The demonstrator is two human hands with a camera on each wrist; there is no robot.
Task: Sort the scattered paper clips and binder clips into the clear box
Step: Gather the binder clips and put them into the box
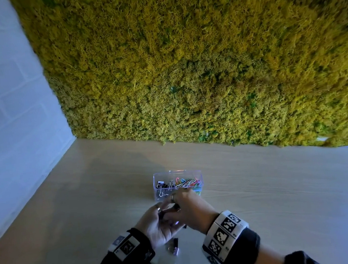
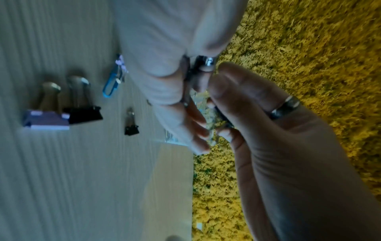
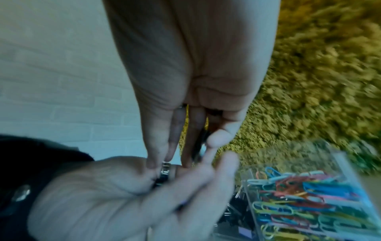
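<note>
The clear box [image 1: 156, 195] stands on the table, with black binder clips in its left compartment and coloured paper clips [image 3: 309, 199] in its right one. My two hands meet just in front of it. My left hand [image 1: 167, 216] lies palm up with loosely spread fingers [image 3: 224, 164]; a small purple bit [image 1: 176, 224] shows in it. My right hand [image 1: 176, 204] reaches down into that palm, and its thumb and fingers pinch a small dark clip [image 3: 201, 140], mostly hidden. On the table lie a purple binder clip [image 2: 47, 120], a black one [image 2: 84, 112], a small black one [image 2: 131, 127] and a blue paper clip [image 2: 111, 84].
A wall of yellow-green moss [image 1: 204, 64] rises behind the light wooden table [image 1: 283, 195], and a white brick wall [image 1: 5, 106] closes the left side. The loose clips lie near my wrists [image 1: 174, 246], on my side of the box.
</note>
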